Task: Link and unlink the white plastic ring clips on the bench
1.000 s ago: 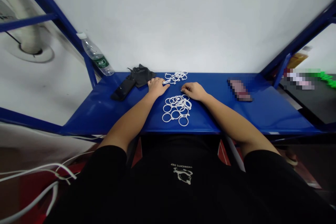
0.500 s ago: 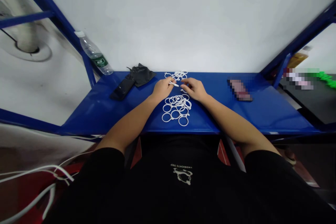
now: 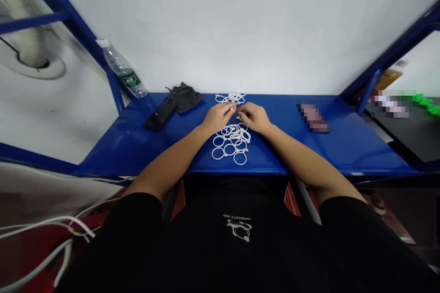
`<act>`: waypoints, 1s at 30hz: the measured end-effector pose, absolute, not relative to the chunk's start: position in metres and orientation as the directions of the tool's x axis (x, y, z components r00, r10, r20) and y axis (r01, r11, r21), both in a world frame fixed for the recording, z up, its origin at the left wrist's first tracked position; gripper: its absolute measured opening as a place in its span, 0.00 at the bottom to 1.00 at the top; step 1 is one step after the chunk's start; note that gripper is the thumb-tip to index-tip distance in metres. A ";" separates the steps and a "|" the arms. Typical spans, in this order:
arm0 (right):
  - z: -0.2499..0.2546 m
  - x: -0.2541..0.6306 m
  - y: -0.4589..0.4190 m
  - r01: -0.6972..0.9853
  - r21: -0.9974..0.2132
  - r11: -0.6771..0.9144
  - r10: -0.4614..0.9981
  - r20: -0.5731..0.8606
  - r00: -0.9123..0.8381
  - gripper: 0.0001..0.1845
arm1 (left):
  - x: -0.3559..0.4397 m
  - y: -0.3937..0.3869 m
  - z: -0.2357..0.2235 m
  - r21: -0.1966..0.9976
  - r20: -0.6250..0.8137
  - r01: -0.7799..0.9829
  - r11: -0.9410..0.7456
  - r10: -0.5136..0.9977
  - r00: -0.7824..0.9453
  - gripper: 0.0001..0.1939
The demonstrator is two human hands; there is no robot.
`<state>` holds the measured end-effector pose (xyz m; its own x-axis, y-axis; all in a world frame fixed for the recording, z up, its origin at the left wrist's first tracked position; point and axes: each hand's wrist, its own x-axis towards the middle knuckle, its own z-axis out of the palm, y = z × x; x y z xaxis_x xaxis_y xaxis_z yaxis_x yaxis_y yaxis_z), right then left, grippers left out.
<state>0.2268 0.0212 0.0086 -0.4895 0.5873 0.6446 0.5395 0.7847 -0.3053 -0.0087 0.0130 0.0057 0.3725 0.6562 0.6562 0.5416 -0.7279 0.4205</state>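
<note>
My left hand point(image 3: 216, 118) and my right hand point(image 3: 253, 117) meet fingertip to fingertip above the blue shelf point(image 3: 144, 146). Both are pinched on one small white plastic ring piece point(image 3: 234, 109) held between them. Just below the hands lies a cluster of several closed white rings point(image 3: 232, 143). Behind the hands, near the wall, sits a smaller heap of white ring pieces point(image 3: 230, 98).
A clear water bottle point(image 3: 122, 72) leans at the back left beside a blue upright. A black phone point(image 3: 160, 116) and a crumpled black cloth point(image 3: 184, 96) lie left of the hands. A blurred flat object point(image 3: 313, 117) lies to the right. White cables point(image 3: 44, 238) hang at lower left.
My left hand took a white piece from the far heap and brought it rightward. My right hand lifted off the near rings, and both hands now pinch the piece together.
</note>
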 end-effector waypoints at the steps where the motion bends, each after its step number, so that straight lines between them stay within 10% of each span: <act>1: 0.009 0.226 0.020 0.544 -0.311 0.779 0.593 0.646 -0.481 0.13 | -0.009 0.013 0.005 0.444 0.659 0.544 -0.712 0.671 0.340 0.12; 20: 0.010 0.222 0.013 0.501 -0.245 0.830 0.521 0.660 -0.540 0.19 | -0.010 0.013 0.004 0.320 0.731 0.590 -0.741 0.589 0.344 0.07; 30: 0.002 0.228 0.049 0.684 -0.364 0.633 0.753 0.496 -0.433 0.28 | -0.019 0.027 0.007 0.433 0.633 0.598 -0.675 0.700 0.332 0.04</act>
<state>0.2285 0.0492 0.0016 -0.4327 0.7529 0.4959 0.6836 0.6326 -0.3640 -0.0195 0.0265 0.0069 0.3317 0.6997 0.6328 0.5976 -0.6748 0.4330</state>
